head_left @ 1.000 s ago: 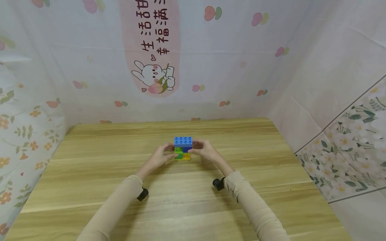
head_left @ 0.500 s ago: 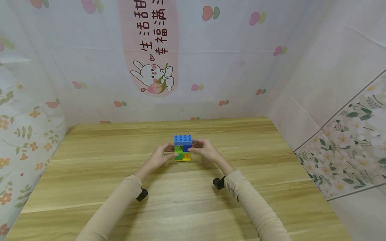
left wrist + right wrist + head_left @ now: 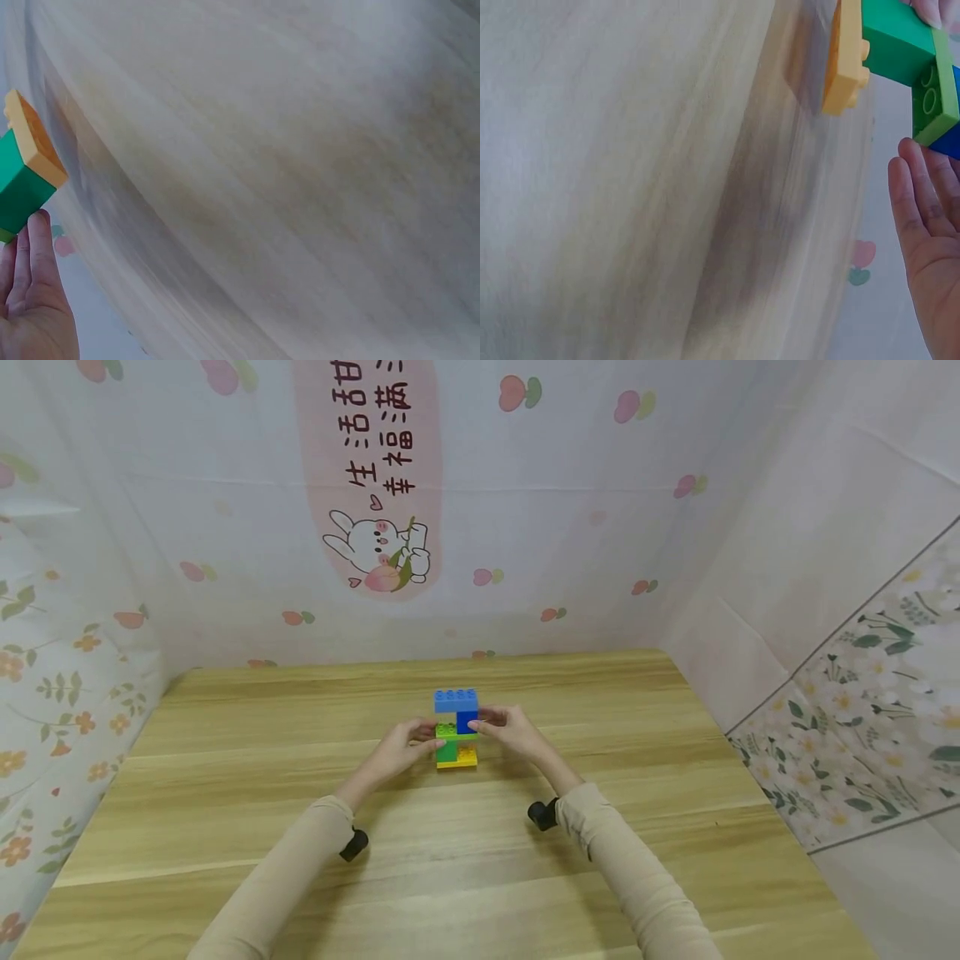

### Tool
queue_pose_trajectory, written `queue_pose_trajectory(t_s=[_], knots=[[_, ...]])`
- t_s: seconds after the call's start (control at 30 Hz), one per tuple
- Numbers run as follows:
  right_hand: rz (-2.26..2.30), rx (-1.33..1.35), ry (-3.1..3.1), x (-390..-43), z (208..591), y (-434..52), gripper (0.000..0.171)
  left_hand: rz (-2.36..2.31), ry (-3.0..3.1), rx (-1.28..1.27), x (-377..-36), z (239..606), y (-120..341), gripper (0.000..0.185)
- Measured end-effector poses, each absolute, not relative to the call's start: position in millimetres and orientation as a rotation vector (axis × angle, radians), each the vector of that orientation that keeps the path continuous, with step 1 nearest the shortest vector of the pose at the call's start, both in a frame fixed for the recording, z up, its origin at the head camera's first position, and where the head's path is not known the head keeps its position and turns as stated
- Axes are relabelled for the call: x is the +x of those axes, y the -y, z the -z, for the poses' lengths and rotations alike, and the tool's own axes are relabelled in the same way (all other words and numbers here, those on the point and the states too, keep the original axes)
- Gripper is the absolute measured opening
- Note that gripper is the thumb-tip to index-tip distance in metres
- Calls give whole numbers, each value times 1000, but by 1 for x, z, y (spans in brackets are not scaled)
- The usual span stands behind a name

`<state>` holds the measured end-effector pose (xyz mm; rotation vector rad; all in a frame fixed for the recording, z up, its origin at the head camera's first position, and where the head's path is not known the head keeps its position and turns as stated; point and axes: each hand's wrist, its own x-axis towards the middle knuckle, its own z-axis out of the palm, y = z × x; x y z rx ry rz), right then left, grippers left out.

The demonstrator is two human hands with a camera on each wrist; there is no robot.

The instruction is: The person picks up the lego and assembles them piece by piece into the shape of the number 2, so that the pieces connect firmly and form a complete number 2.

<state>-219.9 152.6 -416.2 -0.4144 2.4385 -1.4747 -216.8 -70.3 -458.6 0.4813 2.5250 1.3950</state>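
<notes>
Two hands on one block stack (image 3: pixel 456 728) | left hand (image 3: pixel 395 753) at 9 o'clock, fingertips pinching green layer | right hand (image 3: pixel 513 735) at 3 o'clock, pinching blue layer | stack at table (image 3: pixel 225 793) centre, yellow base plate (image 3: pixel 457 758) lowest | step judged: gripping stack; next needs firm, level hold | containers: none visible

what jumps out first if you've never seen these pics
The small stack of toy bricks at the middle of the wooden table draws the eye: light blue on top, then dark blue and green, yellow at the base. The left hand and right hand grip it from either side. Behind, a pink banner with a cartoon rabbit hangs on the fabric backdrop.
</notes>
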Motion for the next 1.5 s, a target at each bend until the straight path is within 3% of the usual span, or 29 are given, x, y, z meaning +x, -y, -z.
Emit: queue_pose_trajectory(t_s=[0.33,0.83,1.5], knots=[[1475,-398,-2435,-211,410,-149,46,-1377,-2534,487,-213,460,68,46],[1526,-316,-2431,-237,457,-151,44,-1353,-2527,446,-209,463,65,48],[1518,-178,-2423,-241,466,-141,42,-1321,-2588,372,-210,468,59,43]])
